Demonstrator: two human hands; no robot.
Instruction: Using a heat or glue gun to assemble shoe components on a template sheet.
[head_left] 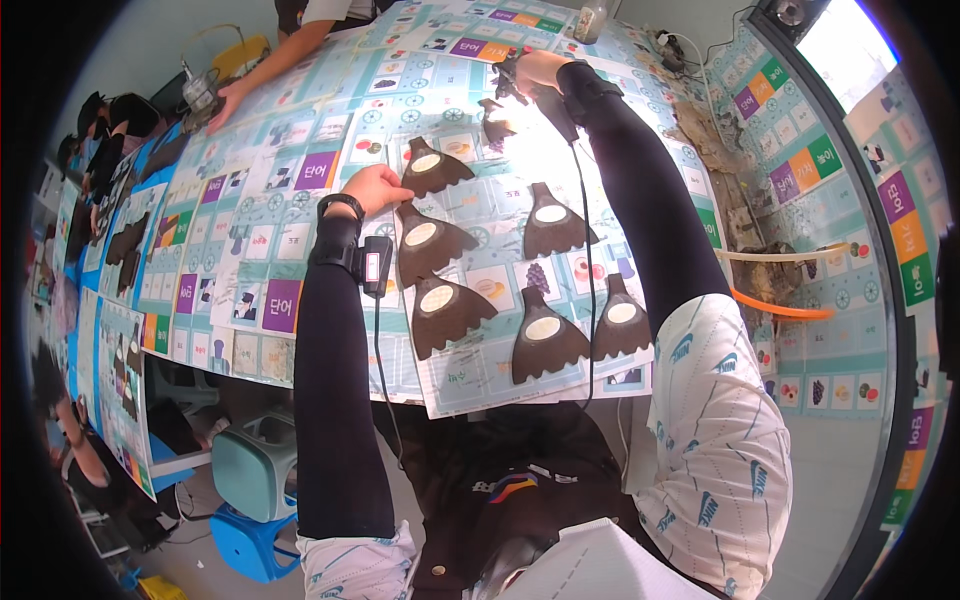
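Observation:
Several dark brown, fan-shaped flat pieces with scalloped edges and pale oval patches lie on the papered table. My left hand (370, 190) pinches the lower left edge of the upper piece (437, 178). Just below its fingers is a second piece (448, 254), and under that a third (452, 322). Farther off, my right hand (540, 74) has its fingers closed on a dark brown piece (504, 84), partly lost in glare. Close to it lies a smaller-looking brown piece (496, 128). Three more sit to the right, one being the upper right piece (562, 232).
A bottle (590, 22) stands at the far edge. Across the table, another person's hand (226, 104) rests near a metal pot (200, 92). Cables (590, 290) hang from both my wrists. Stools (254, 468) stand below left; an orange hose (785, 309) runs along the right wall.

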